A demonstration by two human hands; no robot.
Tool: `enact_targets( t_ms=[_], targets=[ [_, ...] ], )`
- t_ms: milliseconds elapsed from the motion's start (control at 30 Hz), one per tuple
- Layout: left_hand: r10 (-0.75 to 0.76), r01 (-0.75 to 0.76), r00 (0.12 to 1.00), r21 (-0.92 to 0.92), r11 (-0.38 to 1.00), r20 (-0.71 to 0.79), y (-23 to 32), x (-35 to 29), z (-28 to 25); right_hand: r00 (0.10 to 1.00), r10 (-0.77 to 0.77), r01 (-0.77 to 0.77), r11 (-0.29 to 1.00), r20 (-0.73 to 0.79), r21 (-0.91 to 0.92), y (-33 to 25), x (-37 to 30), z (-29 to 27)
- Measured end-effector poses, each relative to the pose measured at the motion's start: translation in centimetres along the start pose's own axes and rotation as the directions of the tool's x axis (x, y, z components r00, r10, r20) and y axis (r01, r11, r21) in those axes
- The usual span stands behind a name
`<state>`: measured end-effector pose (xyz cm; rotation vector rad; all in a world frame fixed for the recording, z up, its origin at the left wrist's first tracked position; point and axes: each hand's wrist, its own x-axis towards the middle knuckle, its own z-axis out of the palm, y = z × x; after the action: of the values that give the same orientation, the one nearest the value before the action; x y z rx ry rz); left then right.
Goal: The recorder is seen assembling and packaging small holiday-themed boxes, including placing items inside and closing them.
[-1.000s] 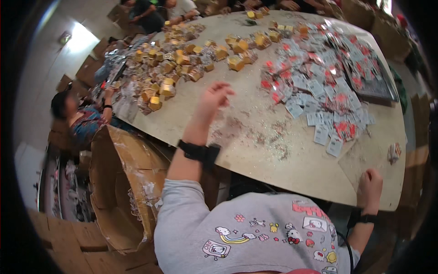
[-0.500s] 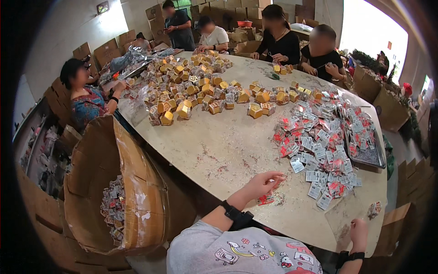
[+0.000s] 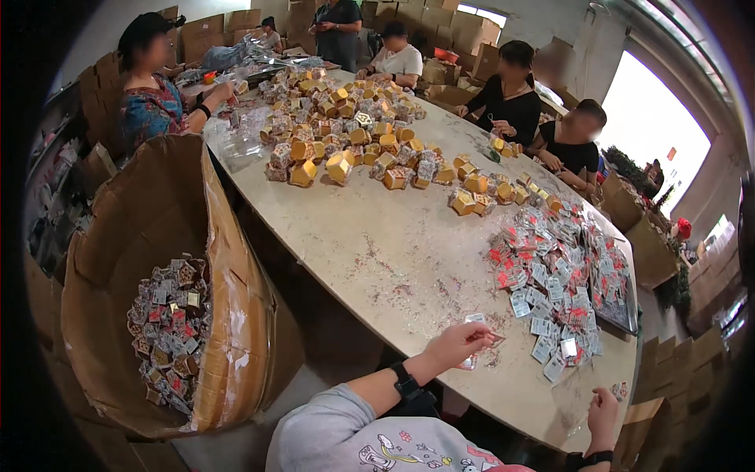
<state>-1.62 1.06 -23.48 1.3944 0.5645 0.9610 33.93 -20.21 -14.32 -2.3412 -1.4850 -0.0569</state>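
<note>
My left hand rests at the near edge of the pale table, with its fingers closed on a small red and white packet. A black band circles that wrist. My right hand grips the table's near right rim and holds nothing else. A spread of small red and white packets lies on the table just beyond my left hand. Farther back sits a heap of small gold boxes.
A large open cardboard box with several packed items inside stands on the floor to my left. Several people sit around the far and left sides of the table. Stacked cartons line the back wall. A dark tray lies at the right edge.
My left hand has drawn back from the middle of the table to its near edge and now pinches a packet. The view has swung left toward the cardboard box.
</note>
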Motion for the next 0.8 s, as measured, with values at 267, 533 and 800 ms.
enact_targets(
  t_ms=[267,533,800],
  targets=[
    [0.310,-0.361,0.928,0.295,0.885,0.206,-0.1,-0.9,0.7,0.956,0.004,-0.270,0.404,0.293,0.874,-15.6,-0.9,11.0],
    [0.304,-0.407,0.897,0.333,0.851,0.320,-1.1,-0.7,1.5,0.983,-0.003,-0.176,-0.285,0.183,0.942,-20.3,-2.9,17.0],
    [0.303,-0.464,0.873,0.458,0.758,0.382,0.1,-0.9,1.9,0.986,0.031,-0.150,-0.261,0.164,0.954,-18.9,-2.1,18.3]
  ],
)
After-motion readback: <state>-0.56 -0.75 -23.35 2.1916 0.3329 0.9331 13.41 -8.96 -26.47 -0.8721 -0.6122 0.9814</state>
